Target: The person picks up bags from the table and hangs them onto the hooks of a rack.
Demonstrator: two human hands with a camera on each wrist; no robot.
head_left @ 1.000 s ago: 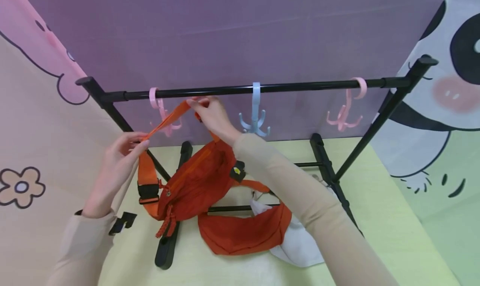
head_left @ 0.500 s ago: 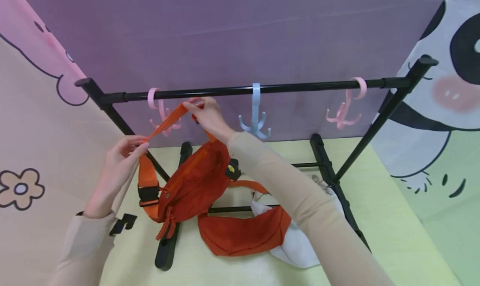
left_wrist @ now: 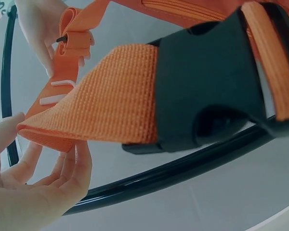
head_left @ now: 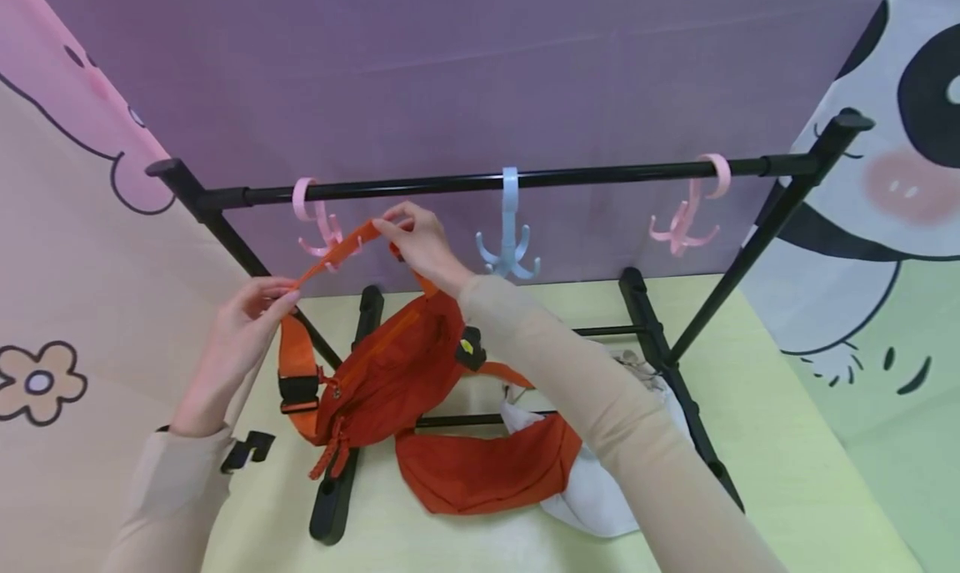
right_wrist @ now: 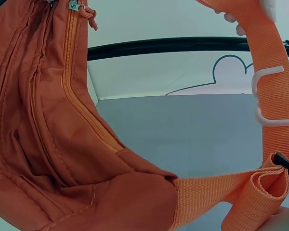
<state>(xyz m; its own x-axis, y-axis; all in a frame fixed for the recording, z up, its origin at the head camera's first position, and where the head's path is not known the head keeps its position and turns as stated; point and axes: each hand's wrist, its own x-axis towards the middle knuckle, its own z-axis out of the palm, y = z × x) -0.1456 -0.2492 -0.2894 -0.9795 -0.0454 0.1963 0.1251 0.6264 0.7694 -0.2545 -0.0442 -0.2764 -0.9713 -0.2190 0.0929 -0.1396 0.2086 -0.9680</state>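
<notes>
- The pale surface (head_left: 795, 473) carries a black rack (head_left: 600, 175); a pink hook, a blue hook (head_left: 509, 214) and another pink hook (head_left: 688, 214) hang from its crossbar.
- The orange-red bag (head_left: 397, 373) hangs in front of the rack's left part, tilted, under both hands; whether its lower edge touches the surface cannot be told.
- A red pouch (head_left: 487, 469) lies nearer the person, overlapping white fabric (head_left: 600, 494).
- The left hand (head_left: 238, 331) pinches the strap between thumb and fingers near the rack's left leg.
- The right hand (head_left: 423, 243) grips the strap's other end just below the crossbar, its fingers clamped beside the slider.
- Between them the orange strap (head_left: 348, 244) slants across the left pink hook (head_left: 322, 217), whose prongs overlap it in both wrist views; whether it bears on any prong cannot be told.
- The step in hand looks like fitting this strap onto that hook; the next move would call for seating it fully in the prongs, then easing the weight over before either grip loosens.
- Smallest are the black buckle (head_left: 299, 388), below the left hand, and the dark slider (right_wrist: 282, 162).
</notes>
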